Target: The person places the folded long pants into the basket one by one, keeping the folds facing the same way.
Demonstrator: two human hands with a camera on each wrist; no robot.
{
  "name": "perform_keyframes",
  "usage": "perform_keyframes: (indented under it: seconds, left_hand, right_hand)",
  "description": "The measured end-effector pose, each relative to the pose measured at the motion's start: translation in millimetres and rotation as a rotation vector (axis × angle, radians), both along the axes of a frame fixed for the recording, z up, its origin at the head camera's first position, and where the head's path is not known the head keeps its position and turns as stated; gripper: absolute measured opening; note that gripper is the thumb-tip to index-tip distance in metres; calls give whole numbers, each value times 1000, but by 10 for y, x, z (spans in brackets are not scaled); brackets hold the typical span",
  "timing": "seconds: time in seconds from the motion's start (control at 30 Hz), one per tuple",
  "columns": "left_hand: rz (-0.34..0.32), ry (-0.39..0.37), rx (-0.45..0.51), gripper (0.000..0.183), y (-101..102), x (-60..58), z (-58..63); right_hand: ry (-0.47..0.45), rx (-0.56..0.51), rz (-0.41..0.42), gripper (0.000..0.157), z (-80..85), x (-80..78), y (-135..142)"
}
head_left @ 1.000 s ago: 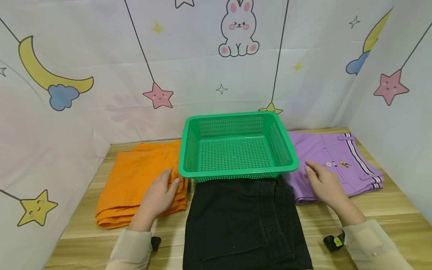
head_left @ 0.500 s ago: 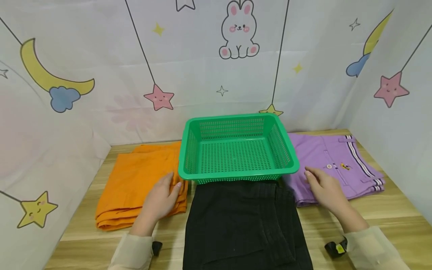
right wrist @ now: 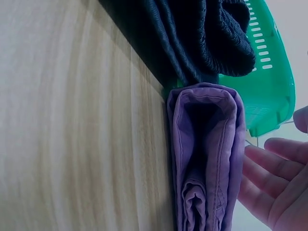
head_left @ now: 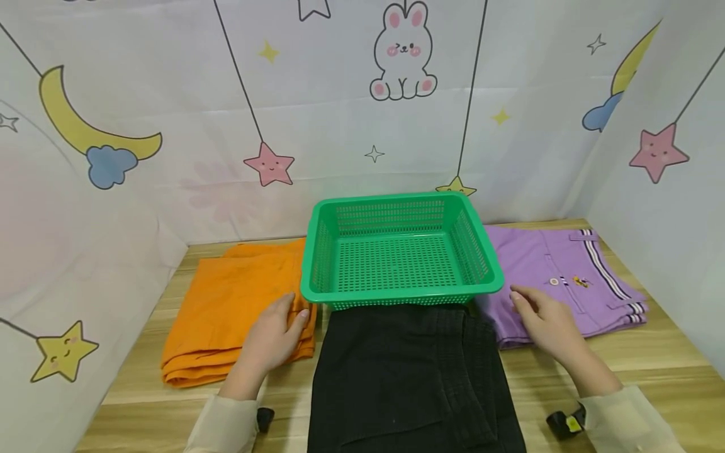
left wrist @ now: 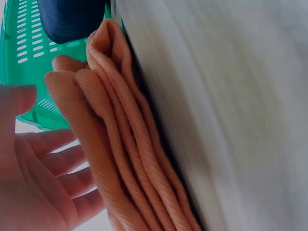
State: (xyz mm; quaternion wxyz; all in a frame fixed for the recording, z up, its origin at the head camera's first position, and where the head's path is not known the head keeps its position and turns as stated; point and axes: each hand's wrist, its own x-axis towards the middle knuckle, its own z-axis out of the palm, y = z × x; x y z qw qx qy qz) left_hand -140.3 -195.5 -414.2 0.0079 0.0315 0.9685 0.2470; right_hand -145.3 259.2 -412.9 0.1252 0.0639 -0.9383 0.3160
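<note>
In the head view my left hand [head_left: 274, 336] is over the near right corner of the folded orange garment [head_left: 226, 302], fingers relaxed and holding nothing. The left wrist view shows its fingers [left wrist: 62, 156] extended beside the stacked orange layers [left wrist: 110, 139]. My right hand [head_left: 546, 321] is over the near left part of the folded purple garment [head_left: 566, 270], which has striped trim and a button. Its fingers [right wrist: 272, 166] spread loosely alongside the purple folds [right wrist: 207, 110] in the right wrist view. Between the hands lie folded black trousers [head_left: 396, 377].
An empty green plastic basket [head_left: 396, 294] with perforated walls stands behind the black trousers, between the orange and purple garments. Everything lies on a wood-grain table [head_left: 136, 396]. A white cloth [head_left: 340, 113] with printed stars and a rabbit hangs at the back and sides.
The head view has shifted slightly, so the whole scene sits a little lower in it. Both hands keep nearly the same places over the garments; no garment or basket has moved.
</note>
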Motion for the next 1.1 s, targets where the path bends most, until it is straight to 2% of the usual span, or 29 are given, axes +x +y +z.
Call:
perform_keyframes:
  seconds: [1.1]
  left_hand:
    - [15,-12,-48,63,40,42,42]
  right_hand:
    - [3,-22,10,40,-20,59,-2]
